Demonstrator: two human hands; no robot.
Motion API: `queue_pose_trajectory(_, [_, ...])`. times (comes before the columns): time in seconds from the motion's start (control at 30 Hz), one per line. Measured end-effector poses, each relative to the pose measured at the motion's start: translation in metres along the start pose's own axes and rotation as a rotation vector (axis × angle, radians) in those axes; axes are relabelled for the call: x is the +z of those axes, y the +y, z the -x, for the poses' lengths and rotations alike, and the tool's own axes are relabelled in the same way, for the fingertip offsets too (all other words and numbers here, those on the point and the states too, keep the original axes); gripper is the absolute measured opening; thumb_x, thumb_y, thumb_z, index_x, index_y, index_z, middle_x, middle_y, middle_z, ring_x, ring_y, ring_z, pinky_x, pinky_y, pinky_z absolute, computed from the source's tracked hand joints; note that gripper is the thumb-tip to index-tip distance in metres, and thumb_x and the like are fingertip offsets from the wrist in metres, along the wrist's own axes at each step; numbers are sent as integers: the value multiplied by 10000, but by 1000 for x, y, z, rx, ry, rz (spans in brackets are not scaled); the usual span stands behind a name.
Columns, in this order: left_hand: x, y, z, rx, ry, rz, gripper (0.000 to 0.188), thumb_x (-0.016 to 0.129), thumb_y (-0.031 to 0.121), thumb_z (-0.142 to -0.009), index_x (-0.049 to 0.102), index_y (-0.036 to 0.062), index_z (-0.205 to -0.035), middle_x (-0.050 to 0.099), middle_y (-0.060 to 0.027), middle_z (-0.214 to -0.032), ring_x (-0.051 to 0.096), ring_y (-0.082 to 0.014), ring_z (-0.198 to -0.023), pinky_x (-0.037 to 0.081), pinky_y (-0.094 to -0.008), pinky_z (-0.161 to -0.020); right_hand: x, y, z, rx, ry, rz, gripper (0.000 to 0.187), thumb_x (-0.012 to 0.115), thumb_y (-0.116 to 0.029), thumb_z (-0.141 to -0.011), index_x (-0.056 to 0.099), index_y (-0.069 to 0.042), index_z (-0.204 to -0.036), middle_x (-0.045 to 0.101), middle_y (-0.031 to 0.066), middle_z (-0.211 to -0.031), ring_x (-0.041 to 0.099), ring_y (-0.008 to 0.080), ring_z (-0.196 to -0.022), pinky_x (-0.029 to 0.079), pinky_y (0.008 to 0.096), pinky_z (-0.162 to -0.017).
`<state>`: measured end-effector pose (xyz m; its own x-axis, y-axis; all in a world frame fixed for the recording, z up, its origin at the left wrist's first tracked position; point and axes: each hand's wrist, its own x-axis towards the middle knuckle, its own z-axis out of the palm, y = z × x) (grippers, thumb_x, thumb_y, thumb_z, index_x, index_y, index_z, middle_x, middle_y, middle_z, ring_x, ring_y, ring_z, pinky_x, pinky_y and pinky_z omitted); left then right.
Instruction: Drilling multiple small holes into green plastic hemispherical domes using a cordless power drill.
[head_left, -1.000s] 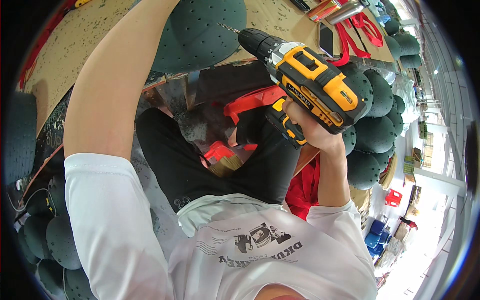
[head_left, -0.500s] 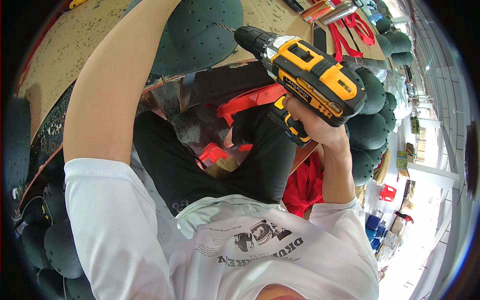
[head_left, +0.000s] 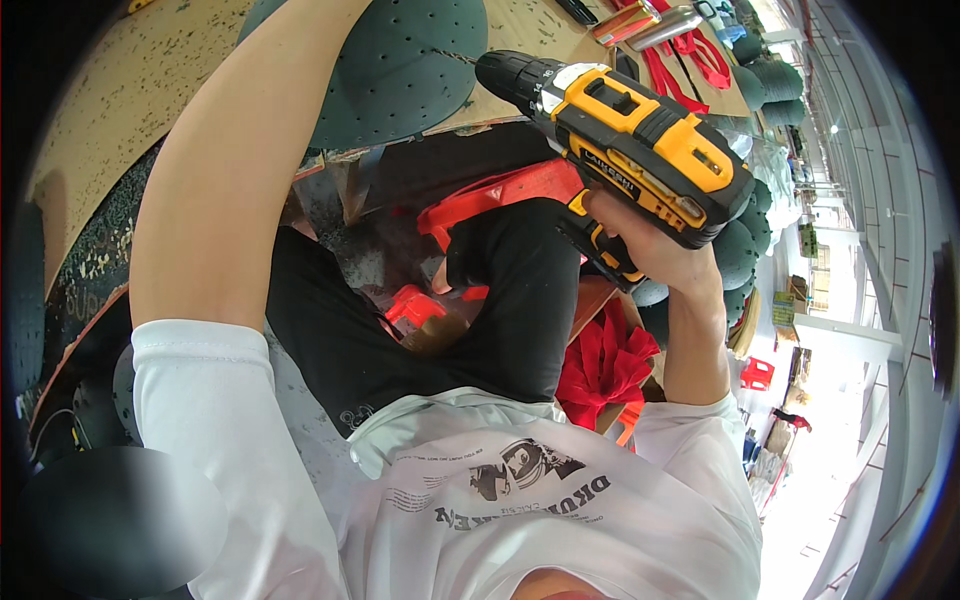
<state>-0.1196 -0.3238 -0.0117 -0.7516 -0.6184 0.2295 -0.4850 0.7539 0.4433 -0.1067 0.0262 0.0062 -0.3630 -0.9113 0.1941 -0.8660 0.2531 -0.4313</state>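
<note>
My right hand is closed around the grip of a yellow and black cordless drill. The drill's thin bit points left, its tip at the right part of a dark green, round, domed piece dotted with small holes. Whether the tip touches that surface, I cannot tell. My left forearm reaches up across the left side of the domed piece and leaves the picture at the top, so the left hand is out of sight.
The board-topped table is strewn with dark shavings. A can, a metal bottle and red straps lie at its far right. Stacked green domes stand right; a blurred dark round piece is low left. Red cloth hangs beside my leg.
The drill and my right hand have shifted slightly right. A blurred dark round piece now shows larger at the lower left. My left arm has barely moved.
</note>
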Motion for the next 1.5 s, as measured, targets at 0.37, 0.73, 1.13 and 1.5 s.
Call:
queue_pose_trajectory(0.37, [-5, -3, 1, -10, -41, 43, 395, 559, 282, -956, 690, -60, -1103, 703, -247, -1115, 683, -352, -1064, 524, -452, -924, -1, -12, -3, 69, 29, -109, 40, 680, -9, -833, 646, 12, -831, 616, 44, -731, 563, 101, -609, 458, 266, -558])
queue_pose_trajectory(0.73, [-2, -7, -2, 0, -21, 31, 383, 570, 272, -948, 689, -63, -1088, 705, -244, -1095, 688, -345, -1046, 529, -452, -908, -1, -8, -1, 234, 30, -168, 251, 746, -13, -784, 685, 10, -1025, 714, 53, -877, 651, 131, -732, 546, 283, -675])
queue_pose_trajectory(1.13, [1, -3, 0, 38, 13, 26, 339, 586, 252, -928, 725, -35, -1044, 714, -233, -1100, 694, -338, -1031, 523, -451, -908, -19, -4, -11, 188, -67, -170, 265, 735, -33, -827, 685, 0, -1085, 704, 42, -896, 632, 114, -730, 522, 276, -644])
queue_pose_trajectory(1.5, [0, -9, -1, 98, 97, -23, 336, 585, 223, -895, 726, -22, -1078, 706, -241, -1126, 655, -350, -1125, 474, -471, -989, 16, -3, -74, 65, -88, -104, 527, 877, -202, -686, 649, 3, -1115, 693, 133, -1034, 668, 281, -1007, 548, 372, -847])
